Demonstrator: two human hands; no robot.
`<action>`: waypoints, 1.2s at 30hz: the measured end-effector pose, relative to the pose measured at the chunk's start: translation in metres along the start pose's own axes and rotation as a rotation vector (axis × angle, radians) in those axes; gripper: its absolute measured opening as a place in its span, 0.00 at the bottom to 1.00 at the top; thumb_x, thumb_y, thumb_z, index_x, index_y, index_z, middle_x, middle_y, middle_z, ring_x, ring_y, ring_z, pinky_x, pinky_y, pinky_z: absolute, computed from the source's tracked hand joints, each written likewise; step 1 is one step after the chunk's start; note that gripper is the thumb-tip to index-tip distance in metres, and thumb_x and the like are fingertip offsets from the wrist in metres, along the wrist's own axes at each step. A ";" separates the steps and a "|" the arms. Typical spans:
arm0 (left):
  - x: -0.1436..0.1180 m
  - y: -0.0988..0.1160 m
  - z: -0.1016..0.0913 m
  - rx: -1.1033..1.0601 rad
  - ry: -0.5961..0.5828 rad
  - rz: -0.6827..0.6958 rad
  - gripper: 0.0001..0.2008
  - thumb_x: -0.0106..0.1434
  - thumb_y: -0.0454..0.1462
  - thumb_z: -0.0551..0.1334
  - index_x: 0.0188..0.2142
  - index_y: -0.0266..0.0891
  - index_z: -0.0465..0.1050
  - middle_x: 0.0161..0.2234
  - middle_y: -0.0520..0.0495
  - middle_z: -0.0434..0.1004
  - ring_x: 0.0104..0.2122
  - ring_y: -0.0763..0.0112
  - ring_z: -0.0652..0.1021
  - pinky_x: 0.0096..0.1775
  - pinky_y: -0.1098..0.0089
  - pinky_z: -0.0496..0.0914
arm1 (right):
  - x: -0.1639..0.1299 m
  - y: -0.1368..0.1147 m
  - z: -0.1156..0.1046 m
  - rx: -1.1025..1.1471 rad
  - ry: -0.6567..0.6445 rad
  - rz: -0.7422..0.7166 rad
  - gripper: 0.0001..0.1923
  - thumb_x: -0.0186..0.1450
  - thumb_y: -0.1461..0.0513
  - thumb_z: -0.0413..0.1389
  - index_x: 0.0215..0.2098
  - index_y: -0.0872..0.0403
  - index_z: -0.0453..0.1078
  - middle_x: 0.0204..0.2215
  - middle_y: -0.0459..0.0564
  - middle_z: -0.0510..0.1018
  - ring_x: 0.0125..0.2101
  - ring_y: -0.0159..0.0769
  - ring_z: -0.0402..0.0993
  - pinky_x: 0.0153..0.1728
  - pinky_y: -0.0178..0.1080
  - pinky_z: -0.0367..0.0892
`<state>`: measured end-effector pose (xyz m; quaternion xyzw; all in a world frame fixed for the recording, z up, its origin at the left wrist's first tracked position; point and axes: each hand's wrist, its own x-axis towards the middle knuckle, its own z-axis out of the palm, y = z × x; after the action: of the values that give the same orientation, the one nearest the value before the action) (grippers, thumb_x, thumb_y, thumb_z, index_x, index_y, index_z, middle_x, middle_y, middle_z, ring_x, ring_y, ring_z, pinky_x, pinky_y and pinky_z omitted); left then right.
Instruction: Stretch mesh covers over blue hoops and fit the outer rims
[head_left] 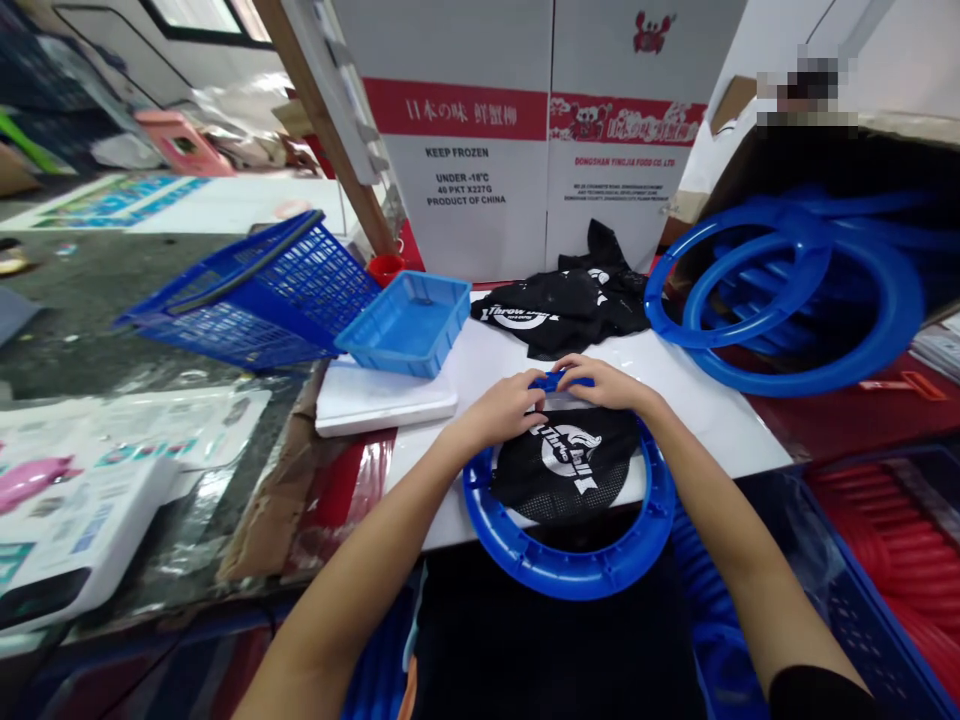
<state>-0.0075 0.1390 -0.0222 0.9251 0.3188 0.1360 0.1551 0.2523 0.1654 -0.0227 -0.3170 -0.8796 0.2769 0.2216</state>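
Observation:
A blue plastic ring point(577, 572) leans over the near edge of the white work surface, its lower side towards my body. My left hand point(514, 405) grips the ring's far rim on the left. Close beside it, my right hand point(600, 382) has its fingers closed over the same rim. Inside the ring lies a black mesh piece point(562, 465) with white "Throw Ball" print; whether it is fastened to the ring I cannot tell. More black printed mesh pieces point(562, 305) lie crumpled beyond my hands.
At the right, blue rings point(810, 380) spill from an open carton. A shallow light-blue tray point(409, 320) sits on a white block point(382, 400), beside a blue basket point(262, 290). White printed cartons point(465, 220) stand behind. Red rings point(892, 540) fill a crate at lower right.

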 end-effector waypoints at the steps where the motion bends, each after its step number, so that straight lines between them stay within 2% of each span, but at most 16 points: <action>1: 0.000 -0.001 -0.001 -0.029 0.013 -0.022 0.02 0.68 0.35 0.67 0.39 0.39 0.77 0.60 0.37 0.72 0.56 0.50 0.77 0.58 0.53 0.72 | 0.000 -0.001 0.001 0.003 0.002 0.002 0.11 0.71 0.63 0.57 0.45 0.50 0.82 0.57 0.56 0.76 0.59 0.46 0.75 0.64 0.51 0.69; 4: 0.003 -0.004 0.000 -0.125 0.072 -0.079 0.01 0.68 0.34 0.64 0.39 0.40 0.76 0.51 0.41 0.76 0.50 0.55 0.79 0.54 0.57 0.74 | -0.005 -0.005 0.008 -0.021 0.032 0.005 0.11 0.72 0.57 0.59 0.47 0.50 0.83 0.60 0.57 0.74 0.62 0.50 0.71 0.67 0.55 0.65; 8: 0.009 -0.002 0.004 -0.176 0.136 -0.137 0.03 0.66 0.33 0.63 0.38 0.41 0.75 0.43 0.45 0.76 0.44 0.58 0.79 0.49 0.59 0.74 | -0.011 -0.009 0.013 -0.011 0.044 0.007 0.08 0.70 0.58 0.62 0.41 0.50 0.83 0.61 0.57 0.73 0.63 0.52 0.69 0.68 0.57 0.63; 11: 0.012 0.001 0.006 -0.202 0.134 -0.172 0.02 0.66 0.35 0.64 0.38 0.41 0.76 0.42 0.45 0.77 0.43 0.58 0.79 0.50 0.58 0.73 | -0.011 -0.011 0.010 0.069 0.028 0.027 0.04 0.67 0.60 0.63 0.38 0.52 0.80 0.59 0.57 0.74 0.61 0.50 0.71 0.66 0.56 0.64; 15: 0.014 0.005 0.005 -0.220 0.095 -0.198 0.06 0.67 0.40 0.66 0.41 0.41 0.78 0.43 0.43 0.77 0.44 0.57 0.79 0.50 0.57 0.73 | -0.009 -0.015 0.005 0.175 0.072 0.108 0.04 0.63 0.60 0.64 0.36 0.52 0.76 0.54 0.55 0.79 0.56 0.49 0.75 0.63 0.53 0.66; 18: 0.016 0.008 0.005 -0.248 0.134 -0.237 0.04 0.67 0.38 0.65 0.38 0.41 0.79 0.42 0.45 0.78 0.42 0.59 0.80 0.48 0.60 0.73 | -0.008 -0.019 0.002 0.242 0.048 0.169 0.06 0.61 0.59 0.63 0.35 0.52 0.73 0.47 0.52 0.83 0.50 0.47 0.78 0.59 0.51 0.69; 20: 0.018 0.009 0.005 -0.286 0.170 -0.255 0.04 0.66 0.36 0.64 0.36 0.40 0.78 0.39 0.46 0.79 0.41 0.60 0.80 0.47 0.62 0.72 | -0.007 -0.022 0.001 0.264 0.021 0.188 0.07 0.61 0.58 0.63 0.35 0.52 0.73 0.46 0.51 0.83 0.49 0.46 0.79 0.58 0.49 0.69; 22: 0.020 0.009 0.005 -0.320 0.193 -0.265 0.05 0.67 0.36 0.63 0.35 0.40 0.77 0.37 0.47 0.80 0.40 0.61 0.80 0.46 0.62 0.72 | -0.005 -0.023 0.001 0.255 0.023 0.200 0.09 0.62 0.55 0.62 0.36 0.52 0.74 0.45 0.50 0.84 0.49 0.46 0.79 0.56 0.48 0.69; 25: 0.021 0.009 0.004 -0.361 0.217 -0.272 0.07 0.68 0.37 0.61 0.34 0.40 0.77 0.36 0.47 0.82 0.39 0.61 0.80 0.44 0.63 0.72 | -0.002 -0.023 0.004 0.196 0.093 0.232 0.12 0.65 0.53 0.60 0.36 0.52 0.76 0.39 0.49 0.84 0.44 0.45 0.78 0.51 0.46 0.69; 30: 0.021 0.008 0.006 -0.430 0.254 -0.280 0.03 0.64 0.35 0.65 0.34 0.40 0.78 0.36 0.48 0.84 0.39 0.62 0.81 0.45 0.64 0.72 | 0.001 -0.020 0.011 0.132 0.224 0.277 0.08 0.63 0.56 0.61 0.32 0.53 0.76 0.33 0.47 0.82 0.38 0.40 0.76 0.46 0.42 0.68; 33: 0.021 0.008 0.007 -0.439 0.263 -0.309 0.03 0.62 0.32 0.66 0.34 0.40 0.78 0.35 0.48 0.84 0.38 0.63 0.81 0.45 0.64 0.73 | 0.001 -0.019 0.013 0.136 0.240 0.289 0.06 0.61 0.58 0.62 0.31 0.53 0.76 0.33 0.46 0.82 0.37 0.39 0.76 0.45 0.41 0.67; 36: 0.021 0.010 0.008 -0.421 0.269 -0.320 0.03 0.64 0.33 0.65 0.33 0.40 0.78 0.35 0.48 0.84 0.38 0.62 0.81 0.45 0.63 0.73 | 0.002 -0.019 0.013 0.127 0.212 0.295 0.06 0.61 0.58 0.62 0.31 0.53 0.76 0.32 0.46 0.82 0.37 0.39 0.75 0.45 0.40 0.67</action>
<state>0.0168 0.1435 -0.0226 0.7842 0.4431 0.2942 0.3195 0.2353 0.1501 -0.0203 -0.4552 -0.7760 0.3267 0.2895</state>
